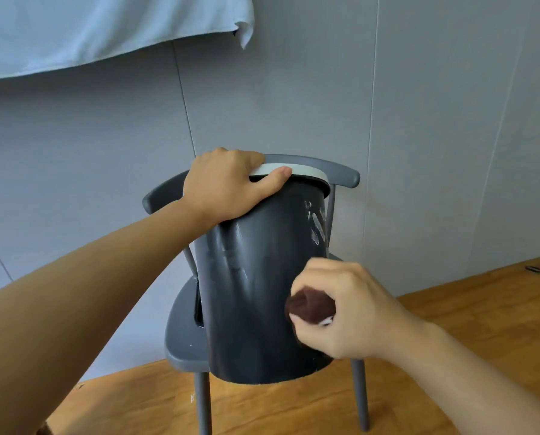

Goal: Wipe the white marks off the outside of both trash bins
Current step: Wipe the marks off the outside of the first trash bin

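Head view — right hand (pixel 340 309) presses cloth (pixel 309 309) on bin (pixel 256 277).

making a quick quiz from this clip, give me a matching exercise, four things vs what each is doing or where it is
Things:
1. left hand
2. right hand
3. white marks
4. chair

States:
A. on the bin's upper right side
B. grips the white rim
C. stands under the bin
D. holds a brown cloth against the bin wall

Pairs: 1-B, 2-D, 3-A, 4-C
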A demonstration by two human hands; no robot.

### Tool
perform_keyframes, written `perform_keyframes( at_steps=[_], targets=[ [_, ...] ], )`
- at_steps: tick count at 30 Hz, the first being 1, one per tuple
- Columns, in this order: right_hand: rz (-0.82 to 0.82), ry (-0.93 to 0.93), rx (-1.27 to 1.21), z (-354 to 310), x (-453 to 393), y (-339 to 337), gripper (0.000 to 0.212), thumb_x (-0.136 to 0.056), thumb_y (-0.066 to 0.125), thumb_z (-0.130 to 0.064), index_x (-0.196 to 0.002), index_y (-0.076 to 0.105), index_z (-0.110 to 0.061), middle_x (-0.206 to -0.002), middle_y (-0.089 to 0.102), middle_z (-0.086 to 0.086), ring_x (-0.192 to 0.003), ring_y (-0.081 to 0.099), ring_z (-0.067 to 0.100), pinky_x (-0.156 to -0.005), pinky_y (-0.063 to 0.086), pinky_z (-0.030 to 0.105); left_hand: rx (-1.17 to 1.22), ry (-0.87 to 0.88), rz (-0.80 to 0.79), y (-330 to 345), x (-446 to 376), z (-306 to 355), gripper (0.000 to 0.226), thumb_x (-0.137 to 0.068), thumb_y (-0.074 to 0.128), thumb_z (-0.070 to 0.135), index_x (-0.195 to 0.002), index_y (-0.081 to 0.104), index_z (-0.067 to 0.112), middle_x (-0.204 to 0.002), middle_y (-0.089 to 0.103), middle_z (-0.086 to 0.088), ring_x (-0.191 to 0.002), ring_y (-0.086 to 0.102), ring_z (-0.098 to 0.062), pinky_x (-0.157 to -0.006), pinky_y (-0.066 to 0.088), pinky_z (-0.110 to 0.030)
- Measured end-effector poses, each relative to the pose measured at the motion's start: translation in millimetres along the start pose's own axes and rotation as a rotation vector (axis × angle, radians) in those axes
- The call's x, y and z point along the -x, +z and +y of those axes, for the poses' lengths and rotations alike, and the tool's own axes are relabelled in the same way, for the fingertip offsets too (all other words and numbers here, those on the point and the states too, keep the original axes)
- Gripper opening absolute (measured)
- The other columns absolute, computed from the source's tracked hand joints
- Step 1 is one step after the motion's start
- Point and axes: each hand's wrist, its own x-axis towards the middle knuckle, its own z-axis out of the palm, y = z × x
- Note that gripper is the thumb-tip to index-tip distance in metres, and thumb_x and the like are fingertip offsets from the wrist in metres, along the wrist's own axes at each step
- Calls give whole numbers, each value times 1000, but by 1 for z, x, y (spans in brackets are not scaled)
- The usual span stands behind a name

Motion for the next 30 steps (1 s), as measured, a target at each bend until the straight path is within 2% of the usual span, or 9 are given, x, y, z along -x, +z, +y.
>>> perform_keyframes(
  at_steps=[3,7,9,13,17,22,24,27,30],
  targets=[
    [2,1,32,0,3,-1,12,-85,76,-35,-92,71,-27,-89,59,-14,-80,62,12,-65,55,33,8,-23,-8,-2,2,-1,70,-85,37,78,-60,33,12,-46,36,-3,-50,41,-23,-50,34,-33],
    [222,40,113,8,-12,-7,26,-88,81,-28,-111,74,-19,-104,65,-3,-95,64,17,-78,60,35,21,-36,-17,-5,4,-2,69,-84,37,77,-61,31,12,-47,36,-4,-50,40,-23,-51,33,-34],
    [271,55,141,10,-14,-3,32,-87,84,-26,-116,73,-17,-108,65,-1,-100,63,19,-81,61,35,8,-38,-22,-6,4,-2,70,-85,37,77,-62,34,11,-48,38,-4,-51,43,-24,-50,32,-34],
    [125,3,57,9,11,9,29,-86,82,-33,-109,71,-21,-106,59,-6,-93,62,14,-73,60,29,30,-51,-27,-9,5,-3,67,-87,43,72,-61,29,12,-48,32,-4,-53,37,-27,-51,28,-35],
    [-38,-7,13,9,31,11,18,-83,81,-32,-94,68,-26,-92,57,-13,-80,61,12,-65,54,33,33,-48,-26,-10,6,-3,66,-90,46,69,-60,26,13,-48,28,-4,-52,32,-26,-52,29,-37],
    [264,51,50,12,12,6,24,-89,76,-36,-108,71,-22,-104,61,-8,-92,62,8,-77,54,17,35,-50,-32,-10,6,-2,66,-88,44,70,-61,25,13,-49,29,-4,-54,34,-30,-52,29,-37],
    [291,106,73,13,9,10,27,-91,73,-39,-112,70,-23,-107,61,-7,-96,61,9,-79,56,19,29,-46,-36,-10,5,-2,67,-88,42,71,-62,26,12,-50,30,-5,-56,37,-32,-51,27,-36],
    [215,92,30,17,24,19,25,-90,74,-36,-109,68,-21,-106,59,-8,-94,62,13,-74,57,28,25,-54,-47,-9,3,-3,68,-87,41,73,-63,28,10,-51,32,-6,-57,39,-33,-52,25,-35],
    [4,51,-23,21,50,22,21,-87,75,-36,-101,63,-27,-99,55,-12,-87,61,13,-68,55,31,43,-57,-52,-8,3,-4,67,-87,42,72,-63,27,11,-52,31,-7,-57,36,-32,-52,24,-36]
  ],
)
